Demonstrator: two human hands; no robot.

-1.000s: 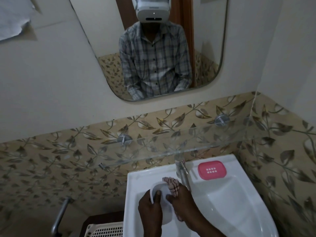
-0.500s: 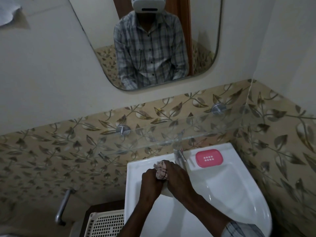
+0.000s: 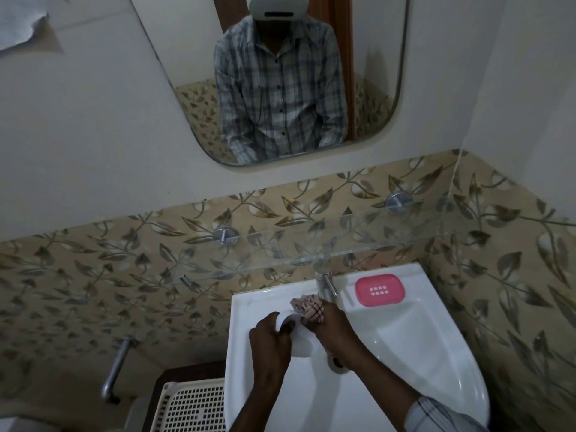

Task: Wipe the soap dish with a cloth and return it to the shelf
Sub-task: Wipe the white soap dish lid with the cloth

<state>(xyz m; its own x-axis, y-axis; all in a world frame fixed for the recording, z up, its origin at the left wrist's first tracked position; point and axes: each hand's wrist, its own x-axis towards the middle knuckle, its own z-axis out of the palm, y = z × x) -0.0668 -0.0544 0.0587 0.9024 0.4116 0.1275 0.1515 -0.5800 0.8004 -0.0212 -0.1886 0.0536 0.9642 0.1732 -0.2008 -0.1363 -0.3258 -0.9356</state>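
Note:
My left hand (image 3: pixel 270 341) grips a white soap dish (image 3: pixel 300 338) over the white sink (image 3: pixel 405 344); the hand covers much of the dish. My right hand (image 3: pixel 335 330) holds a bunched pink checked cloth (image 3: pixel 307 308) pressed against the dish's far end. A clear glass shelf (image 3: pixel 311 244) on two metal brackets runs along the leaf-patterned wall above the sink. A pink slotted soap-dish insert (image 3: pixel 380 289) lies on the sink's back rim, right of the tap.
A metal tap (image 3: pixel 325 283) stands at the sink's back, just behind the cloth. A mirror (image 3: pixel 280 73) hangs above the shelf. A white perforated basket (image 3: pixel 193 406) sits at the lower left of the sink, and a metal grab bar (image 3: pixel 115 369) is on the left wall.
The view rose then settled. Both hands shifted up the sink toward the tap. The cloth moved around the dish's far end while my left hand kept hold of the dish.

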